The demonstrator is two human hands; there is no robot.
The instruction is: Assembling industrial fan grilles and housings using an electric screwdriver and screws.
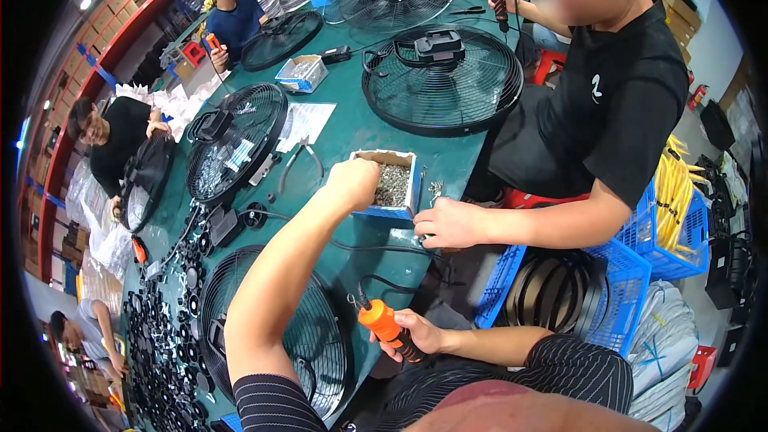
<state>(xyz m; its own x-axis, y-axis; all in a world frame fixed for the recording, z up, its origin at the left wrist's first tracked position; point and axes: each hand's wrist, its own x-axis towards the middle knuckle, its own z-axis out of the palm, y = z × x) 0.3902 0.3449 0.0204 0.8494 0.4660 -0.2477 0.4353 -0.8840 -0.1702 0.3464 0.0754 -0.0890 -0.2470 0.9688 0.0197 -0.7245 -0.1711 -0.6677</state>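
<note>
My left hand (pixel 356 182) reaches across the table into a small open box (pixel 414 184) of metal screws (pixel 392 186). Its fingers curl down at the box's left side; their tips are hidden, so I cannot make out what they pinch. Near my body, my right hand (pixel 414 334) is wrapped round an orange and black electric screwdriver (pixel 380 322), its cord end tilted up toward the left. Beneath my left forearm lies a round black fan grille (pixel 330 328), partly covered by the arm.
A co-worker's hand (pixel 452 222) is at the table edge beside loose screws (pixel 435 189). More fans (pixel 444 104) lie on the green table (pixel 352 124). Cutting pliers (pixel 304 162) and many small black parts (pixel 164 328) are leftward. Blue crates (pixel 628 292) stand at right.
</note>
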